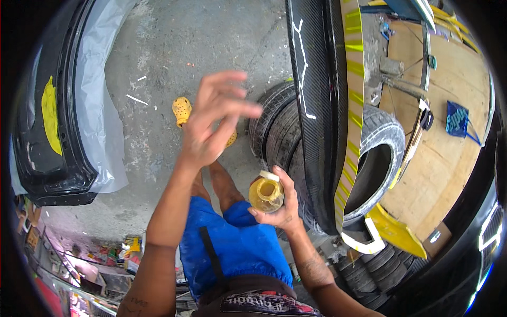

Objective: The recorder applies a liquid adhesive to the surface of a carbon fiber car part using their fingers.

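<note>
My right hand is wrapped around a small uncapped plastic bottle, yellowish and partly see-through, its mouth facing up. By the bottle's rim, next to my index finger, is a white cap; whether it is attached cannot be made out. Raised over the floor ahead, my left hand is slightly blurred, with fingers spread and nothing visible in it. To the right of the bottle lies a long carbon-fibre panel, marked with a jagged white line. Masking paper with yellow tape strips runs along its right edge.
Stacked tyres sit beneath the panel, another tyre to its right. Plastic sheeting adjoins a black car panel bearing a yellow patch at left. A blue bag rests on a wooden board.
</note>
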A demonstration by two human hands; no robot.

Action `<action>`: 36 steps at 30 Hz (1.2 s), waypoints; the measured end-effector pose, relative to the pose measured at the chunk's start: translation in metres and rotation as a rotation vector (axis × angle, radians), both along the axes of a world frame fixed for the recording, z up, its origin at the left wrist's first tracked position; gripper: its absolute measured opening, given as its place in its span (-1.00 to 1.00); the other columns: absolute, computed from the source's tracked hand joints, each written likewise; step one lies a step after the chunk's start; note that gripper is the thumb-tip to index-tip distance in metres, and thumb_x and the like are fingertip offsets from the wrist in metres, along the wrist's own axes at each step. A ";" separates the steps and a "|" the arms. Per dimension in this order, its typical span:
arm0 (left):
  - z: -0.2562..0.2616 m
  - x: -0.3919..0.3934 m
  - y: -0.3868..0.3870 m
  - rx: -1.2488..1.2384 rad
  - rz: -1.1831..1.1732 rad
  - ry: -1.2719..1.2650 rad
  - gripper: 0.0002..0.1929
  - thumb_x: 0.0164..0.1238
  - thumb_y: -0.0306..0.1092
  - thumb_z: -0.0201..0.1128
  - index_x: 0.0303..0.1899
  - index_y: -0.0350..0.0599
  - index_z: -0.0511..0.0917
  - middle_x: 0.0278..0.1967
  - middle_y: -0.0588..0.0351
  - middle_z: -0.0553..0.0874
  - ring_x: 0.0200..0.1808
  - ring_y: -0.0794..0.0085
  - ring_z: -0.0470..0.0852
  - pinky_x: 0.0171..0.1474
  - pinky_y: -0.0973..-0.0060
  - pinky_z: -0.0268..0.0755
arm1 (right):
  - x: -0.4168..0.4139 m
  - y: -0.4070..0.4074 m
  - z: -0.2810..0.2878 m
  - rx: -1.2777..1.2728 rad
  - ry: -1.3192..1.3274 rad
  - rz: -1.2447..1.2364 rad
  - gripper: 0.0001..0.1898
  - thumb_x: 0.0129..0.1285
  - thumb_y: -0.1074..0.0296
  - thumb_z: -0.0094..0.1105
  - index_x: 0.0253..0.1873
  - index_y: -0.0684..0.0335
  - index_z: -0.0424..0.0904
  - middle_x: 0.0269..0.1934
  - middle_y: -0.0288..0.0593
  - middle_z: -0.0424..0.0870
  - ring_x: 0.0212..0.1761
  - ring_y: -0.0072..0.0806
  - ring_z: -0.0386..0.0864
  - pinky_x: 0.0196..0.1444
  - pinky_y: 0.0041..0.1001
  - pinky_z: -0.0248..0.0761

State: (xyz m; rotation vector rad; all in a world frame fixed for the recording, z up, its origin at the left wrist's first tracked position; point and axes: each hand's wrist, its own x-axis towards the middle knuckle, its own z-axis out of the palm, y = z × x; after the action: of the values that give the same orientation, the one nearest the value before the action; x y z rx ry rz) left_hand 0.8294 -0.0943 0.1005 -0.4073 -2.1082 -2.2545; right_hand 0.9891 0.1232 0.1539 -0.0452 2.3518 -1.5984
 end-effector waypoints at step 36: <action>-0.013 -0.053 0.044 0.040 0.073 -0.118 -0.09 0.38 -0.56 0.18 0.73 0.05 0.00 0.61 -0.04 0.18 0.36 0.27 0.50 0.32 0.33 0.41 | -0.003 -0.003 -0.015 0.024 -0.323 -0.003 0.04 0.01 0.19 0.68 0.59 0.23 0.26 0.37 0.12 0.58 0.37 -0.11 0.62 0.43 -0.21 0.45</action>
State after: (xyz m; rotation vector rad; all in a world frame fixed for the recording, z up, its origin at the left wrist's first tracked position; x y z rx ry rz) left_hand 0.7763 -0.0504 0.0877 -0.1969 -2.0891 -2.3289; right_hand 0.9865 0.1207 0.1386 0.2061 2.1203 -1.4543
